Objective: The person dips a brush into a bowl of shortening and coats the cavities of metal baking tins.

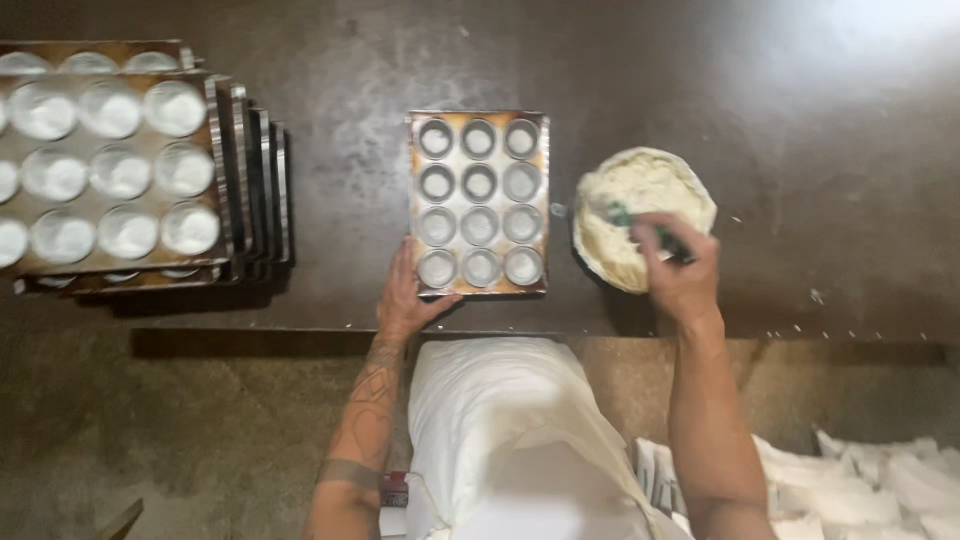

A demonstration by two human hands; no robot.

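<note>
A stack of filled metal muffin trays sits far left. The left hand, fingers spread, steadies the empty twelve-cup metal tray. The right hand grips a green-handled tool in the round dough bowl on the dark worktop.

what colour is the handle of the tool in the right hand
Green, seen in the head view: the tool in the right hand.
</note>
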